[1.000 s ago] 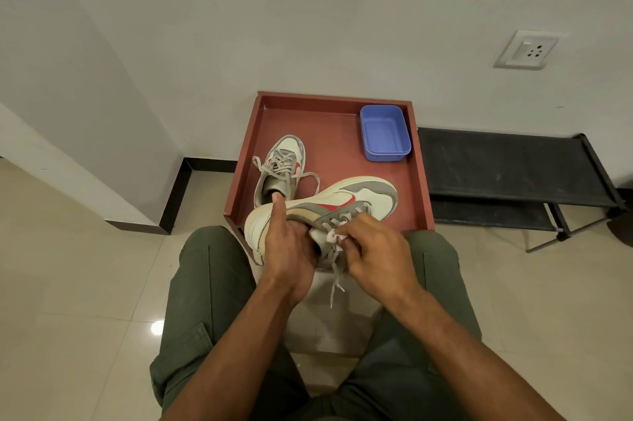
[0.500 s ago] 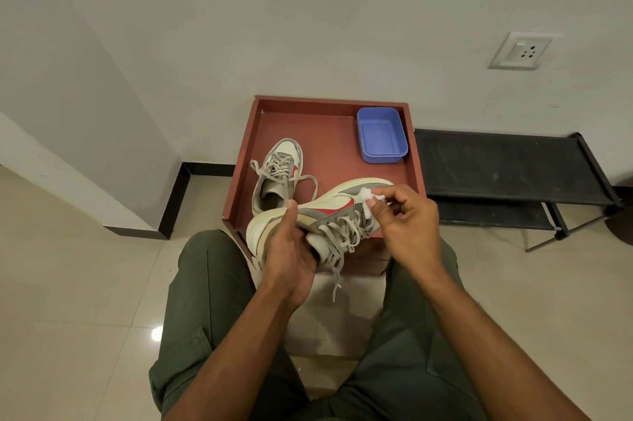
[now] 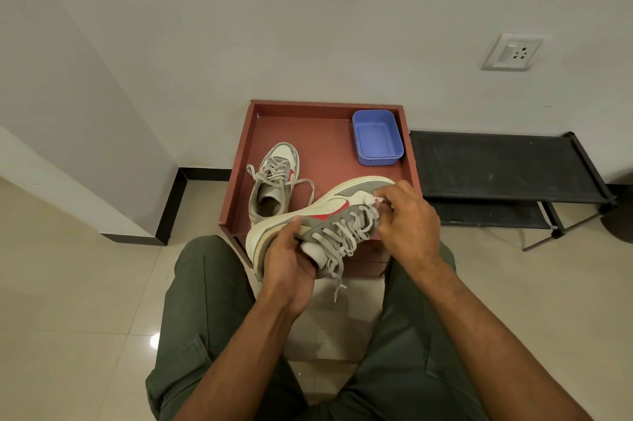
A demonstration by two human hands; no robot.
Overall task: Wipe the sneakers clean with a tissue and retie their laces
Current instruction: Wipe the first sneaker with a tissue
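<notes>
Over the near edge of the red tray (image 3: pixel 239 160), the left hand (image 3: pixel 289 270) grips the heel of a white-and-grey sneaker (image 3: pixel 329 211) held tilted on its side, while the right hand (image 3: pixel 407 222) pinches a small white tissue (image 3: pixel 376 202) against its toe end. Wiping of this shoe seems under way; its laces (image 3: pixel 337 242) hang loose and untied. The second sneaker (image 3: pixel 274 180) sits inside the tray, laces also undone, left of the blue tub (image 3: pixel 376 139). Both retyings appear left to do.
</notes>
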